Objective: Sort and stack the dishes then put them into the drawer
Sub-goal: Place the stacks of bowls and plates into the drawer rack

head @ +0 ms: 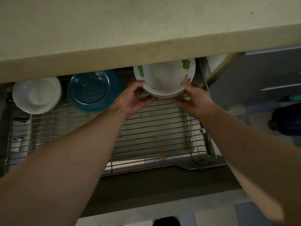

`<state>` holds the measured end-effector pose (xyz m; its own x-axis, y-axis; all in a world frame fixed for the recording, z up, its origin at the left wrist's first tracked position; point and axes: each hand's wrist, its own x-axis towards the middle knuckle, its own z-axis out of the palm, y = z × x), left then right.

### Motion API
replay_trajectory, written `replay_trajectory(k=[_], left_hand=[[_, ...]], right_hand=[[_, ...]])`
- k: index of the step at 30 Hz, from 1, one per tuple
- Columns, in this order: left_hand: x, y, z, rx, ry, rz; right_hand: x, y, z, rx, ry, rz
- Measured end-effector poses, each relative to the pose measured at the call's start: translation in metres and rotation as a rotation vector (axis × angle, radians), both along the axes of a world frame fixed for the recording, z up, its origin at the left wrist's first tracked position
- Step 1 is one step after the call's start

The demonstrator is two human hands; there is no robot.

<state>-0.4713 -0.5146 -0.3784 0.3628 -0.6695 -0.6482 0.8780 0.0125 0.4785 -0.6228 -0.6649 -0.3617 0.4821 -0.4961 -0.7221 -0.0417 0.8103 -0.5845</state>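
A stack of white plates with green leaf marks (164, 77) hangs over the back right of the pulled-out wire drawer (146, 131). My left hand (132, 98) grips the stack's left rim, thumb on top and fingers beneath. On the stack's right rim my right hand (193, 98) holds it the same way. A blue plate (91, 90) with a clear glass dish on it lies in the drawer's back middle. Left of it sits a stack of white bowls (36, 95). The countertop hides the far edges of all these dishes.
The beige countertop (130, 30) overhangs the drawer's back. The dark drawer front (162, 181) runs across below my forearms. Grey cabinet fronts (260, 75) stand at the right, and a tiled floor (211, 216) shows below. The drawer's wire floor near me holds nothing.
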Motion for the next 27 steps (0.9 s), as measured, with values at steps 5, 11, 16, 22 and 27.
replay_trajectory(k=[5, 11, 16, 22, 27], left_hand=[[-0.005, -0.003, -0.006, -0.054, 0.024, 0.046], [-0.012, -0.004, -0.002, 0.015, 0.053, 0.103], [-0.011, 0.018, 0.023, 0.224, -0.041, -0.006], [-0.01, 0.097, 0.075, 0.447, -0.322, -0.225], [-0.005, 0.168, 0.127, 0.513, -0.554, -0.291]], right_hand=[[-0.003, 0.003, -0.009, 0.007, 0.011, -0.074], [-0.005, 0.01, -0.003, 0.016, 0.019, -0.046], [-0.001, 0.031, 0.019, 0.054, 0.156, 0.261], [-0.003, 0.063, 0.059, -0.081, 0.274, 0.758], [0.019, 0.099, 0.105, -0.3, 0.311, 0.915]])
